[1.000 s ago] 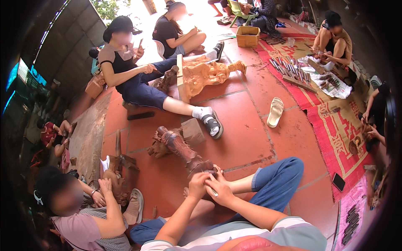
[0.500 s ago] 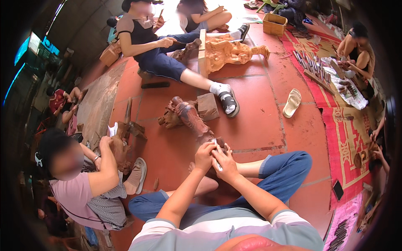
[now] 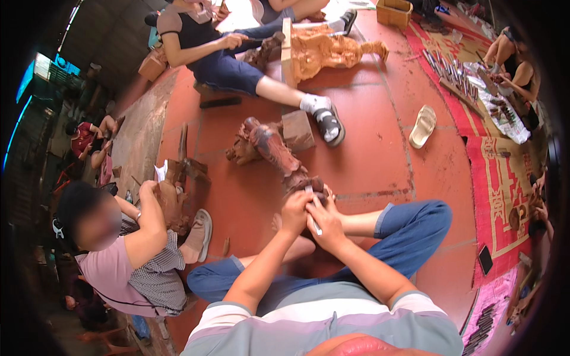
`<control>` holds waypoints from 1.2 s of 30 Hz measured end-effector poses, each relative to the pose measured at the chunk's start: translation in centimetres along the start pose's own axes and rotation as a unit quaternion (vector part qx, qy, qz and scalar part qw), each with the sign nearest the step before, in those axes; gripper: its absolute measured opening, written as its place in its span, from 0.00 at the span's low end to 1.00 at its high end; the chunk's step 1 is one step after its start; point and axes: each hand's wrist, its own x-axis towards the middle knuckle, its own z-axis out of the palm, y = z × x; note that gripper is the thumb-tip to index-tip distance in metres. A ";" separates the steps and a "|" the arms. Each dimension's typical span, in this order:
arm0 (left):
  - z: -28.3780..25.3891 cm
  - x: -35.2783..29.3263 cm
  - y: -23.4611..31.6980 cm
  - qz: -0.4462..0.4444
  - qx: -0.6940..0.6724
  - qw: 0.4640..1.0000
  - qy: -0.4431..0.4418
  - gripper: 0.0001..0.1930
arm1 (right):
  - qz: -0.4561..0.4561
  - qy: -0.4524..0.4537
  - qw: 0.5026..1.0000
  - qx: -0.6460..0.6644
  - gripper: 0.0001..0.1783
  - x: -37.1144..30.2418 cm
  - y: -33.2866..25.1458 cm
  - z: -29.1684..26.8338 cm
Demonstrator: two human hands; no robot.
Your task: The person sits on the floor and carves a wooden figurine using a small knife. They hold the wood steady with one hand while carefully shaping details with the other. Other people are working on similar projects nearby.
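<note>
A reddish-brown carved wooden figure (image 3: 274,148) lies at a slant in front of me, its near end between my feet. Propping its far part are a squared wood block (image 3: 298,130) and a rough carved lump of wood (image 3: 240,151). My right hand (image 3: 328,224) is closed around a slim, pale carving tool (image 3: 316,225), whose exact kind is hard to make out. Close against it, my left hand (image 3: 295,212) has its fingers bent at the tool's pale tip and the figure's near end. The fingers partly cover both.
A person at left works on a wooden carving (image 3: 172,199). Ahead, another sits beside an orange-toned carved statue (image 3: 326,53). A beige sandal (image 3: 423,126) lies on the tiles. Several chisels (image 3: 454,77) and a phone (image 3: 485,260) are on the red mat at right.
The view has tipped, so the figure and floor sit higher in the picture. Both hands stay together at the figure's near end, their grip slightly shifted around the pale tool.
</note>
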 end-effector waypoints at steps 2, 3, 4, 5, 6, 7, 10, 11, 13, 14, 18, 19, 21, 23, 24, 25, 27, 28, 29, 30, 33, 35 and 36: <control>-0.1 1.8 0.7 0.007 0.002 1.000 0.028 0.10 | 0.025 0.005 0.999 0.025 0.20 0.8 0.5 0.5; 0.5 1.1 -0.4 0.028 0.047 0.998 0.012 0.11 | 0.054 -0.010 0.998 0.024 0.20 0.0 0.8 1.4; 1.2 0.0 -0.7 -0.023 -0.025 0.999 0.010 0.12 | 0.074 -0.026 0.995 0.068 0.20 -1.4 1.3 2.3; 1.3 -1.0 -0.9 -0.025 -0.035 0.999 -0.005 0.12 | 0.083 -0.048 0.993 0.070 0.20 -2.5 1.0 1.9; 1.2 -1.4 -1.1 -0.033 -0.031 0.999 -0.013 0.13 | 0.083 -0.062 0.992 0.073 0.19 -2.7 0.9 1.4; 0.8 -2.0 -1.3 -0.008 0.009 0.999 -0.040 0.12 | 0.082 -0.062 0.992 0.075 0.19 -3.2 0.7 1.3; 0.0 -0.9 -1.2 0.049 0.045 0.997 -0.044 0.12 | 0.079 -0.040 0.993 0.078 0.20 -1.9 0.3 1.2; -0.6 0.5 -0.1 0.039 0.024 0.999 -0.028 0.13 | 0.053 -0.006 0.996 0.068 0.20 -1.0 0.3 1.2; -0.2 1.4 -0.5 0.027 0.028 0.999 -0.013 0.14 | 0.041 0.025 0.997 0.053 0.21 0.1 0.2 1.4; 0.0 1.2 -0.8 0.025 0.034 0.999 -0.018 0.14 | 0.059 -0.011 0.997 0.055 0.21 -0.6 -0.1 1.5; -0.5 -1.7 -1.0 0.027 0.037 0.995 -0.088 0.12 | 0.096 -0.076 0.990 0.063 0.20 -2.8 -0.2 1.2; -0.4 -0.9 -1.2 0.039 0.041 0.995 -0.083 0.12 | 0.102 -0.080 0.990 0.062 0.20 -2.3 0.2 1.1; -0.9 0.7 -0.3 0.031 0.031 0.997 -0.060 0.12 | 0.055 -0.008 0.997 0.057 0.19 -0.7 -0.2 0.9; -0.5 2.5 -0.5 0.046 0.038 0.998 -0.022 0.13 | 0.071 -0.003 0.995 0.062 0.19 0.7 0.2 1.2; -0.5 2.8 -0.6 0.053 0.060 0.997 -0.024 0.13 | 0.079 0.000 0.995 0.066 0.19 0.9 0.1 1.3; 0.1 1.3 -1.1 0.010 -0.020 0.999 -0.028 0.14 | 0.109 -0.040 0.990 0.077 0.20 -0.4 -0.2 1.6; -0.3 -0.3 -1.5 0.006 -0.005 0.998 -0.058 0.15 | 0.104 -0.072 0.990 0.070 0.20 -1.9 -0.3 1.6; -0.4 -0.5 -1.7 -0.001 0.004 0.997 -0.077 0.15 | 0.103 -0.088 0.989 0.065 0.20 -2.1 -0.1 1.6; -0.8 -0.3 -1.6 0.034 0.032 0.996 -0.073 0.12 | 0.102 -0.069 0.990 0.069 0.20 -1.9 -0.3 1.6; -0.8 0.4 -1.4 0.042 0.034 0.997 -0.060 0.13 | 0.096 -0.053 0.992 0.068 0.19 -1.1 -0.4 1.4; -0.6 2.7 -0.7 0.036 0.037 0.999 -0.010 0.15 | 0.068 0.005 0.995 0.069 0.19 1.2 0.1 1.2; -0.1 1.4 -0.9 0.016 0.029 0.999 -0.029 0.17 | 0.067 -0.018 0.996 0.061 0.19 -0.7 0.5 2.0; 0.2 0.6 -1.1 0.000 0.003 0.999 -0.033 0.17 | 0.063 -0.022 0.996 0.053 0.19 -1.0 0.9 2.1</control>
